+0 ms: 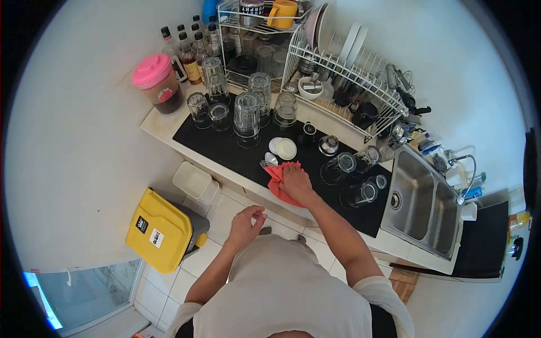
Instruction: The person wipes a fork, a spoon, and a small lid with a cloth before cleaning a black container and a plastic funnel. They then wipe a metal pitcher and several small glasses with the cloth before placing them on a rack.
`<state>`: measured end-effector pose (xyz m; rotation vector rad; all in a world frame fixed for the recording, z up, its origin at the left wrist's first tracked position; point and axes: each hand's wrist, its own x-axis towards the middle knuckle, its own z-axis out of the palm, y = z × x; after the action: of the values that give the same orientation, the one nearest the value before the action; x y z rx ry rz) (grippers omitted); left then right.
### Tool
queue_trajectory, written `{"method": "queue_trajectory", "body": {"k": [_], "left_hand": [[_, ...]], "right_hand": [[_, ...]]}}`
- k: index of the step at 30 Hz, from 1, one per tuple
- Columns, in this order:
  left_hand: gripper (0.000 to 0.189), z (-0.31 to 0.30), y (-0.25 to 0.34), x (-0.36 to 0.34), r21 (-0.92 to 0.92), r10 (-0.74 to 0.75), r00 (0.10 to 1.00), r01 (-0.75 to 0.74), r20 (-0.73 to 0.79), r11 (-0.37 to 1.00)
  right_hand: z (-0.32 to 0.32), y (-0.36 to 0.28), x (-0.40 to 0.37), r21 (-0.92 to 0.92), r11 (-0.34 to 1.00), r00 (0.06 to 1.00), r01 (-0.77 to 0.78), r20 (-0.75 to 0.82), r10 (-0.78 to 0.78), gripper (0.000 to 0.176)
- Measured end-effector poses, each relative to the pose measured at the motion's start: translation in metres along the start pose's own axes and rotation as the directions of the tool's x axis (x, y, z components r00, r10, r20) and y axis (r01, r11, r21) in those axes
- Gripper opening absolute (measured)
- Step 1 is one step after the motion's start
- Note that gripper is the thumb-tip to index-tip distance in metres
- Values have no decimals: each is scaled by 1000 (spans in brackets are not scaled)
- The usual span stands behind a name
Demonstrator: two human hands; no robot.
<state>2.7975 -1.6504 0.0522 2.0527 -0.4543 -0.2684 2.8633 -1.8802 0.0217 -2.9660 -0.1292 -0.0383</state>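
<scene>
My right hand [296, 181] presses down on a crumpled red cloth [277, 184] at the front edge of the black counter mat [217, 151], its fingers closed on the fabric. A spoon [271, 158] and a fork [265, 164] lie by the cloth's upper left corner, partly covered by it. Just behind are two round whitish lids [286, 149], one overlapping the other. In front of the counter, my left hand [244, 226] hangs in the air with loosely curled fingers, a gap at the thumb and nothing in it.
Upturned glasses [247, 115], some stacked, stand left on the mat; more glasses [340, 166] are on the right, near the sink [414, 197]. Behind are a metal shaker top [328, 145] and a dish rack [349, 84]. A pink-lidded pitcher [159, 84] and a yellow-lidded bin [160, 228] are left.
</scene>
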Motion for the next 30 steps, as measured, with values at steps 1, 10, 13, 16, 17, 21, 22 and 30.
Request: {"method": "queue_trajectory", "body": {"k": [1, 10, 13, 16, 17, 21, 22, 30], "left_hand": [[22, 0, -2, -2, 1, 4, 1000, -4, 1, 1000], [23, -1, -6, -3, -17, -7, 1000, 7, 13, 1000], [23, -3, -6, -2, 11, -10, 999, 10, 33, 1000], [23, -7, -4, 0, 31, 27, 998, -29, 48, 999], [23, -9, -1, 2, 26, 43, 998, -44, 41, 999], [23, -19, 32, 8, -63, 136, 991, -136, -4, 989], [24, -22, 44, 10, -108, 104, 993, -99, 46, 989], [27, -21, 120, 19, -176, 90, 987, -66, 132, 982]], "right_hand": [[-5, 0, 1, 19, 1000, 1000, 8, 23, -9, 36], [3, 31, -6, 330, 944, 999, 26, -32, -17, 22], [-10, 30, -7, 421, 907, 990, 32, -137, 29, 20], [-26, 35, -9, 382, 921, 946, -75, -265, 187, 20], [-32, 37, -10, 480, 874, 922, -67, -304, 238, 21], [-80, 16, -25, 936, 345, 849, 68, -236, 473, 27], [-88, 4, -31, 994, 18, 853, 109, -103, 511, 28], [-115, -57, -43, 846, -477, 909, 238, -21, 417, 39]]}}
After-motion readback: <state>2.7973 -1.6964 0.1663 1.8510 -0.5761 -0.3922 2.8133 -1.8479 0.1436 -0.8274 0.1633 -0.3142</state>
